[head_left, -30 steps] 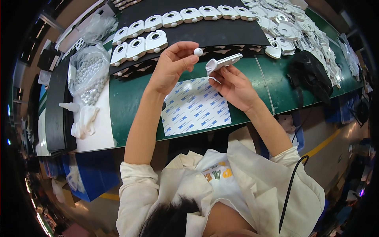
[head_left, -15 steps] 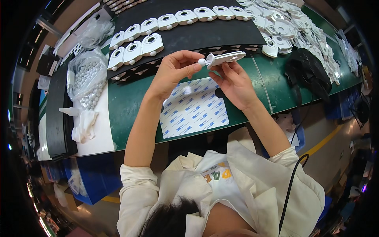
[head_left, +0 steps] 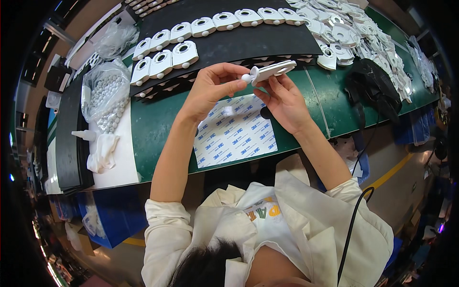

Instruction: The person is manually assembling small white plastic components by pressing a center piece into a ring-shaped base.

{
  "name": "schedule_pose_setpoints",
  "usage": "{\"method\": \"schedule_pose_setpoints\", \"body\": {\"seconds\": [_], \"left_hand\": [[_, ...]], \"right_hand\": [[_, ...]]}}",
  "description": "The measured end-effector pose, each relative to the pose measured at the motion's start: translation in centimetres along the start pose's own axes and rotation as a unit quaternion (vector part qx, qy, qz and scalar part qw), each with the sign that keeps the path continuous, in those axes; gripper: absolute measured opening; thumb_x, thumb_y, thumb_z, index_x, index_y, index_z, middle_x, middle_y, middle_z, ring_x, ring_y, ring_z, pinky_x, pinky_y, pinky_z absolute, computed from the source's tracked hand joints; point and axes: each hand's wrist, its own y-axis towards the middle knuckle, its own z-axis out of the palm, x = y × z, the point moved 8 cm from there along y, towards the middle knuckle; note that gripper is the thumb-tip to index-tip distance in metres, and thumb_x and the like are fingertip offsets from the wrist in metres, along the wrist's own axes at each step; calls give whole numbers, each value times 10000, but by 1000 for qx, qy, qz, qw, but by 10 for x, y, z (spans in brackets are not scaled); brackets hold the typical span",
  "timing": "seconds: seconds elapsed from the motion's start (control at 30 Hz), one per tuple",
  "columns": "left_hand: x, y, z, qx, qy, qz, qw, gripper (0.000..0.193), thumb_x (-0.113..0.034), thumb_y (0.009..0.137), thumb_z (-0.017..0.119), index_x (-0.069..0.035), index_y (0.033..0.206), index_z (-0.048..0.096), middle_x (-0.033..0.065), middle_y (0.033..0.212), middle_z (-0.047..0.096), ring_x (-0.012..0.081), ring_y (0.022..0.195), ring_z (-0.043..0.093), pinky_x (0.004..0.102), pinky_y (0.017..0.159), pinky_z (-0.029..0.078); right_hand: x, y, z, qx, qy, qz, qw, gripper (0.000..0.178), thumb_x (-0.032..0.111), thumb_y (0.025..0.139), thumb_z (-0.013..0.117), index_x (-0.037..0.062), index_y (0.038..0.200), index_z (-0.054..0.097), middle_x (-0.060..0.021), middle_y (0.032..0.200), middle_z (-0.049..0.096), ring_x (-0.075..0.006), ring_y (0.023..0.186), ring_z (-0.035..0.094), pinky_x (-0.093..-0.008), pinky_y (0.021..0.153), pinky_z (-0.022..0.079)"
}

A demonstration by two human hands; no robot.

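Between thumb and fingers, my left hand pinches a small white ball. The ball sits against the end of a flat white plastic part that has a round hole in it. My right hand grips that part from below, tilted above the table. Whether ball and part are joined I cannot tell. Under my hands lies a white sheet with blue print at the table's near edge. Similar white parts, each with a white ball at its front, stand in rows on a black board beyond.
At left, a clear plastic bag of white balls lies beside a small white bottle and a crumpled white cloth. A heap of loose white parts covers the far right. Nearer sits a black bag-like bundle on the green table.
The ball now meets the white part's end, where a slight gap showed before. The part has tilted a little, its far end higher.
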Motion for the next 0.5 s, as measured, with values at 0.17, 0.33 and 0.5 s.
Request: {"method": "schedule_pose_setpoints", "body": {"seconds": [0.17,0.33,0.5], "left_hand": [[-3,0,4,-2,48,32,998,252,-157,664,763,-42,867,666,33,827,649,84,694,563,205,604,425],[-21,-5,9,-8,167,157,973,211,-142,648,779,-39,785,657,4,749,621,48,617,506,198,555,399],[-30,-10,-4,-78,168,216,959,200,-143,649,784,-35,727,634,-12,689,595,43,550,473,194,512,380]], "right_hand": [[0,-1,4,2,-27,15,1000,242,185,935,450,74,1150,460,-22,1009,530,-102,902,525,-294,824,452],[5,0,14,33,-63,22,997,245,193,930,468,65,1139,458,13,871,522,-64,699,484,-231,656,422],[35,16,32,50,-222,-38,973,235,183,909,510,45,1099,496,13,836,520,-52,669,461,-195,609,387]]}}
